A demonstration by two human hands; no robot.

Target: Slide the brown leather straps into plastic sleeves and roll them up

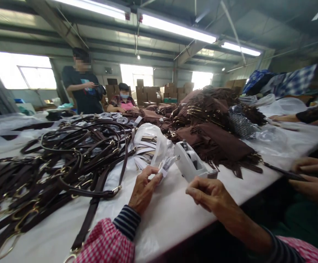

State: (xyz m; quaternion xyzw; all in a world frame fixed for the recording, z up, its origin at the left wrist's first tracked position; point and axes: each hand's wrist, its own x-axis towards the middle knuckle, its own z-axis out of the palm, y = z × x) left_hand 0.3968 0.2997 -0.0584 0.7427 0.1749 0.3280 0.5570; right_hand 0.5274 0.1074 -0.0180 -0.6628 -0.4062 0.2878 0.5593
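My left hand (145,188) is closed on a small white and clear plastic-wrapped bundle (163,172), pinched between thumb and fingers just above the table. To its right, my right hand (211,195) has its fingers bent together in a pinch. Whatever may be in that pinch is too small to make out. A grey tape dispenser (181,171) stands on the table between and behind my hands. Beyond my left hand lies an open clear plastic bag (159,140) with flat white and beige strips (145,150).
Dark brown straps (93,146) with gold buckles cover the left. Brown fringed bags (216,142) are heaped at the right. A co-worker's hands (312,175) hold a dark strap at the right edge. Two people (83,87) are across the table (172,215).
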